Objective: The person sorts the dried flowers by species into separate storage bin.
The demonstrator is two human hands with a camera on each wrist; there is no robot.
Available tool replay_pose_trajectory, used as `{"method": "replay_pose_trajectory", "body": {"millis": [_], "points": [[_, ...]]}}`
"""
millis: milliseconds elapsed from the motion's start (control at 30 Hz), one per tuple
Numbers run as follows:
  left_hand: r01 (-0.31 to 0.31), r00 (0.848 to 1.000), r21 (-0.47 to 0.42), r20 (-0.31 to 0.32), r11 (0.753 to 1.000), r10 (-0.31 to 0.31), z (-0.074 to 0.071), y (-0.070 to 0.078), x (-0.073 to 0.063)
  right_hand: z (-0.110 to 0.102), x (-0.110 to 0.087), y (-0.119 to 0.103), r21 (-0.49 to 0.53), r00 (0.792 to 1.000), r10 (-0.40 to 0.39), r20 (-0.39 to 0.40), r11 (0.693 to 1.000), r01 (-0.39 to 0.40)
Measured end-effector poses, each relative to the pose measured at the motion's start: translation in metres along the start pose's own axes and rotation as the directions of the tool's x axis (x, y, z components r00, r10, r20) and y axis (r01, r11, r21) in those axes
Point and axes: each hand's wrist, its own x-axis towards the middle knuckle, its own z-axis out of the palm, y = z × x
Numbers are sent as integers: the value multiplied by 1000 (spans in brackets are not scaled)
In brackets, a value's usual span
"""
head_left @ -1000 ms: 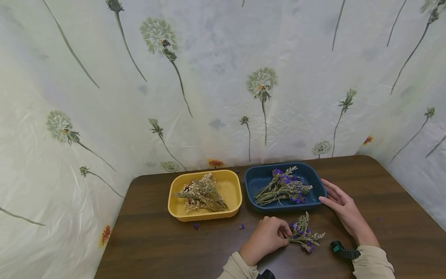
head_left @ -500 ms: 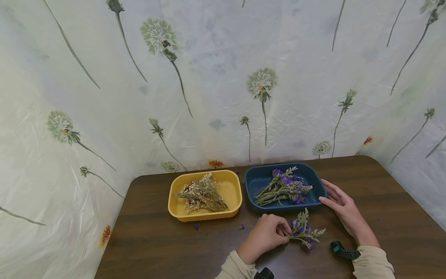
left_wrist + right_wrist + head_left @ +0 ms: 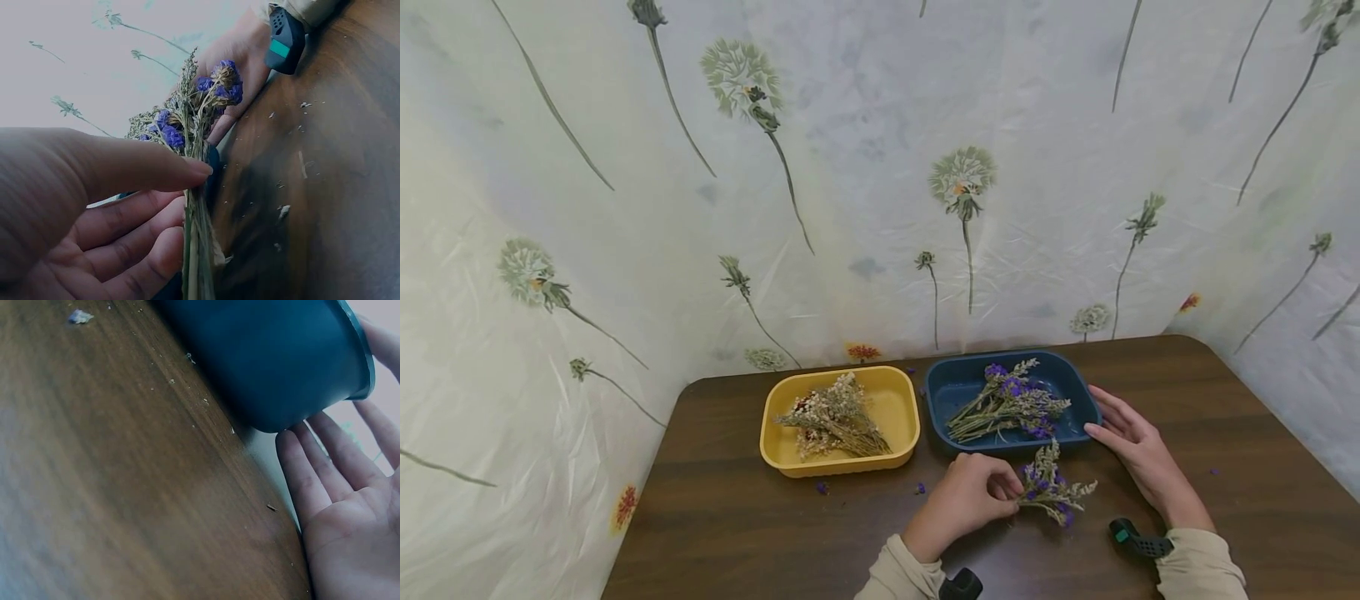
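Note:
In the head view my left hand (image 3: pixel 958 498) pinches a small bunch of dried purple flowers (image 3: pixel 1051 492) by its stems, in front of the blue tray (image 3: pixel 1062 377). The left wrist view shows the thumb lying across the stems (image 3: pixel 199 244), with blossoms fanning out beyond it. My right hand (image 3: pixel 1142 454) rests against the tray's right end, thumb by the near corner of the rim. Its fingers reach along the outer wall in the right wrist view, fairly straight. More dried purple flowers (image 3: pixel 1011 408) lie inside the blue tray, stems toward the left.
Left of the blue tray stands a yellow tray (image 3: pixel 901 404) holding dried pale flowers (image 3: pixel 842 417). Loose purple petals (image 3: pixel 921 488) and crumbs are scattered on the brown wooden table (image 3: pixel 737 525). A flower-printed sheet (image 3: pixel 865 208) hangs behind the table.
My left hand has moved slightly away from me and left with the bunch, bringing it closer to the blue tray's front wall. The right hand stays at the tray.

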Motion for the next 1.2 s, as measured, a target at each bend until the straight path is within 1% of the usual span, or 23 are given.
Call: {"method": "replay_pose_trajectory", "body": {"millis": [100, 233, 467, 633, 800, 933, 1200], "points": [[-8, 1000, -15, 6, 1000, 8, -4, -1, 0, 0, 0, 1, -5, 1000, -1, 0, 1000, 1], [-14, 1000, -4, 6, 1000, 14, -9, 0, 2, 0, 0, 1, -3, 1000, -4, -3, 1000, 4], [-19, 1000, -4, 24, 1000, 19, -20, 9, 5, -1, -1, 1, -46, 1000, 1, -3, 999, -1], [-35, 999, -7, 25, 999, 35, -25, 12, 7, -1, -1, 1, -37, 1000, -6, 2, 999, 6], [-42, 999, -4, 28, 999, 42, -35, 18, 9, -1, -1, 1, -53, 1000, -4, -2, 999, 4], [-46, 999, 20, 20, 999, 45, -44, 22, 12, -1, -1, 2, -74, 1000, 1, -5, 997, -1], [-87, 996, 86, -23, 993, 89, -64, 20, 24, -2, 0, 2, -66, 1000, -3, -14, 998, 3]]}}
